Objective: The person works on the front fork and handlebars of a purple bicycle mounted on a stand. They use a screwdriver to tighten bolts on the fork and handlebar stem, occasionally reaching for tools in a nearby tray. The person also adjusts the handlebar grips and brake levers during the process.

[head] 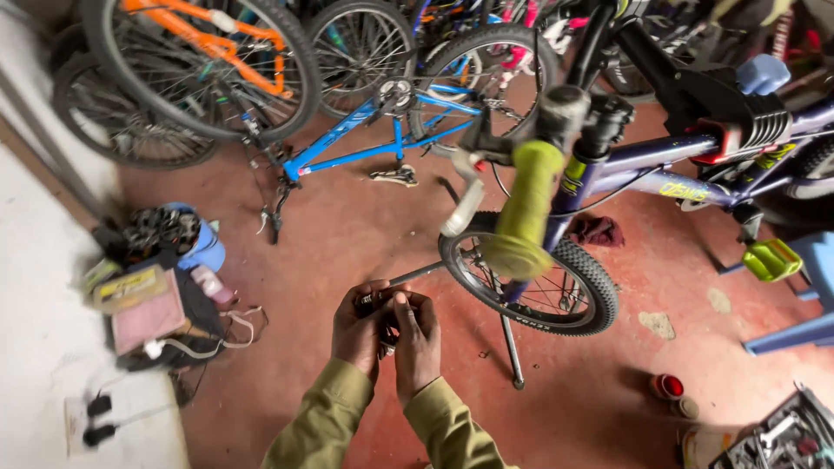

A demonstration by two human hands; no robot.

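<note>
Two hands: my left hand and right hand, fingers of both pinching one small dark metal part, low centre. At 1 o'clock, one purple bicycle on a stand, one green grip. At 11 o'clock, one blue bicycle, one orange bicycle. Red floor, cluttered workshop.

Your hands have bare red floor ahead and to the left. To your right the small front wheel and stand leg block the way. The green grip hangs just above. A bag pile crowds the far left; a toolbox sits low right.
</note>
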